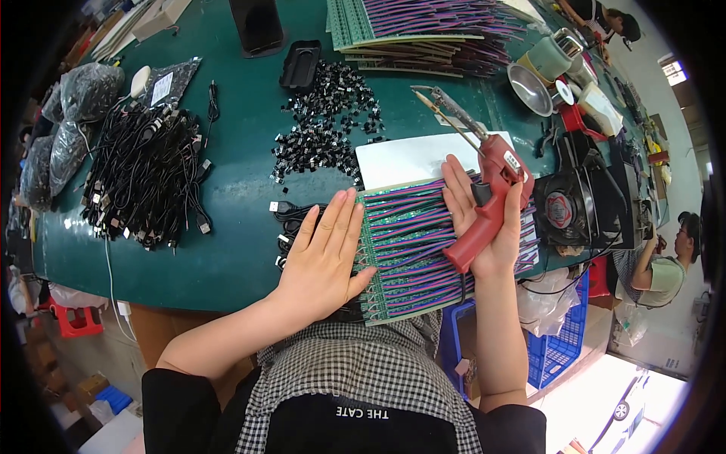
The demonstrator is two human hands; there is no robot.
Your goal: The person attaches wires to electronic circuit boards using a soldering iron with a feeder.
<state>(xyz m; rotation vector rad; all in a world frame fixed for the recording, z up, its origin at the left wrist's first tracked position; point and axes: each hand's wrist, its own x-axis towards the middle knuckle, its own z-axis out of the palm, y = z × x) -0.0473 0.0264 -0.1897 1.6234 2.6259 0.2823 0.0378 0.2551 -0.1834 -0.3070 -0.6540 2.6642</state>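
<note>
A panel of green circuit boards (pixel 372 293) with rows of purple, blue and pink wires lies before me at the table's front edge. My left hand (pixel 321 253) rests flat along the panel's left side, fingers stretched out and holding nothing. In my right hand (pixel 493 253), over the panel's right part, is a red soldering gun (pixel 495 204). Its handle lies across the palm under the thumb, while the other fingers are stretched out. The gun's metal tip points away and left, over a white sheet (pixel 404 157) behind the panel. Black USB cables (pixel 291 214) lie beside my left hand.
Small black connectors (pixel 325 113) are scattered behind the cables. A large black cable heap (pixel 144 166) and plastic bags sit left; stacked wired boards (pixel 416 38) are at the back. Right are a metal bowl (pixel 529 88), a black fan (pixel 563 208) and a co-worker (pixel 665 265).
</note>
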